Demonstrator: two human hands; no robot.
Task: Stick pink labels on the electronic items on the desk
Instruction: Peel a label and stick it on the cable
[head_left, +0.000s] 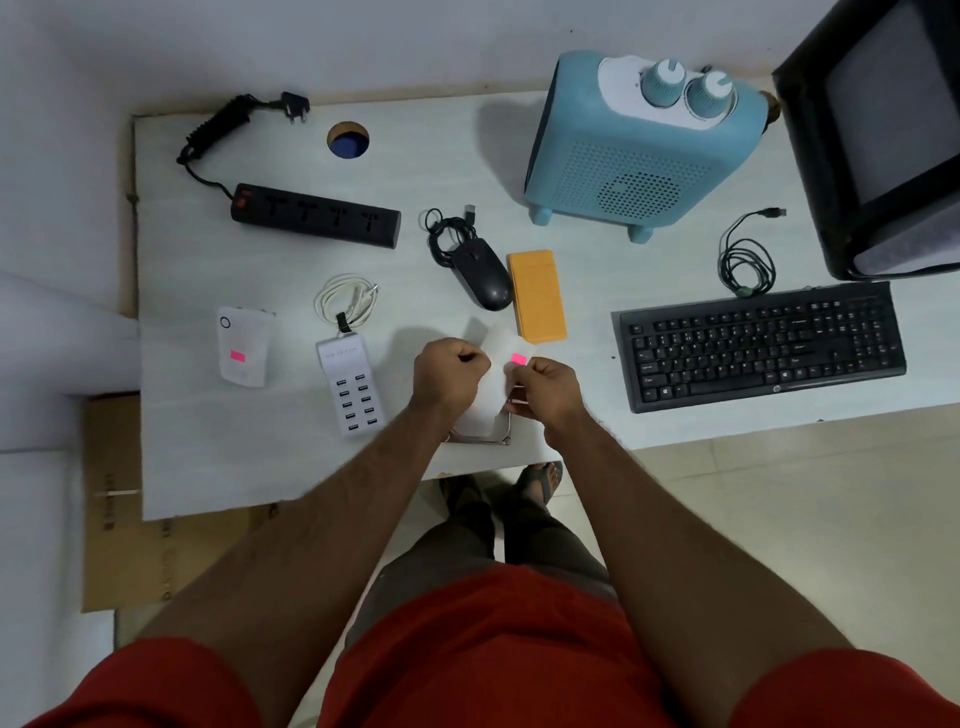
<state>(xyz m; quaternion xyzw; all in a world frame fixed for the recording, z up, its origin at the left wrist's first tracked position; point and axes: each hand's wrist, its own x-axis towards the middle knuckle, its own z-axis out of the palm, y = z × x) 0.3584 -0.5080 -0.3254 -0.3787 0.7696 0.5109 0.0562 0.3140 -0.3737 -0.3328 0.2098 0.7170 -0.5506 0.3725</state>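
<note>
Pink label (519, 358) sat on a white backing sheet (496, 374) held above the tabletop (291, 467); left hand (451, 371) and right hand (548, 387) both pinched the sheet, apparently peeling. One white device (243, 347) already bore a label. Next move, judged: free the label, press it onto an unlabelled item, e.g. the USB charger (352, 387). No containers visible

1. Red short-sleeved shirt (483, 649), with both sleeves (156, 691) ending above the elbows.
2. Bare forearms; left hand (449, 371) and right hand (548, 387) wear no rings or watch.
3. Dark trousers (524, 540).
4. Dark open-toed sandal (543, 480).
</note>
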